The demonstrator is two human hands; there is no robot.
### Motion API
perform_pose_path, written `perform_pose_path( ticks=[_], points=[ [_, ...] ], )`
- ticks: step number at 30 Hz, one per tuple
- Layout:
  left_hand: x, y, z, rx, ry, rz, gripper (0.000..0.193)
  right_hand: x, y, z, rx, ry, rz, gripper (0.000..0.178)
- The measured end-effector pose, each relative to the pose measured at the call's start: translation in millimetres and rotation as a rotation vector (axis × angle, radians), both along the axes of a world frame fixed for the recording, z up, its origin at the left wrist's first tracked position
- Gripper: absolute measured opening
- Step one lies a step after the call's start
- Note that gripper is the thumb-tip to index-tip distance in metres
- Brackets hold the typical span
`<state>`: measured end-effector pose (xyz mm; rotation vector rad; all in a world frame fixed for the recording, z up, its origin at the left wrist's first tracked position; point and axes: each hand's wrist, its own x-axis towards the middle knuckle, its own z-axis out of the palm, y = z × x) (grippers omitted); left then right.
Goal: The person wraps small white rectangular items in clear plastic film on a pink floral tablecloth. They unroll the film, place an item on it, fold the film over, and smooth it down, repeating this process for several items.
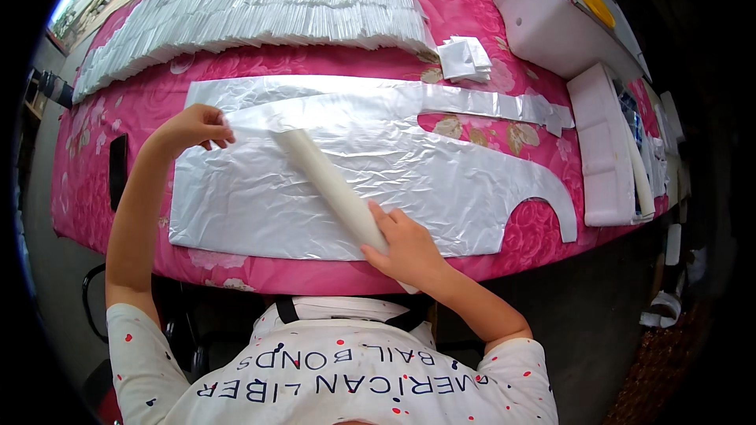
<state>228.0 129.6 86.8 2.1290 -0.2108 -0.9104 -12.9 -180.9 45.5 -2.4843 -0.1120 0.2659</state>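
A silvery white plastic film apron (354, 165) lies spread and wrinkled on the table, with its neck loops pointing right. Above its far left part, my left hand (201, 127) is raised with thumb and fingers pinched. A pale bit shows at those fingertips, too small and blurred to make out. My right hand (405, 244) grips a long, flat, off-white stick (335, 189) near its lower end. The stick slants up and left over the middle of the film, its far end slightly blurred.
Rows of folded white packets (268, 12) line the far side of the pink flowered tablecloth (224, 267). A small packet stack (465, 59) sits nearby. White foam boxes (606, 149) stand at right. A black phone (118, 171) lies at left.
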Motion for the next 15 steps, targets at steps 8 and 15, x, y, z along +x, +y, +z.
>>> perform_pose_path(
  ticks=[8, 15],
  points=[
    [-15, 29, -20, -0.166, 0.131, 0.005, 0.013, -26, -31, -4, -0.021, -0.086, -0.338, 0.067],
    [-25, 39, -34, -0.108, 0.171, 0.106, 0.014, -32, -38, -12, -0.150, -0.160, -0.527, 0.068]
  ],
)
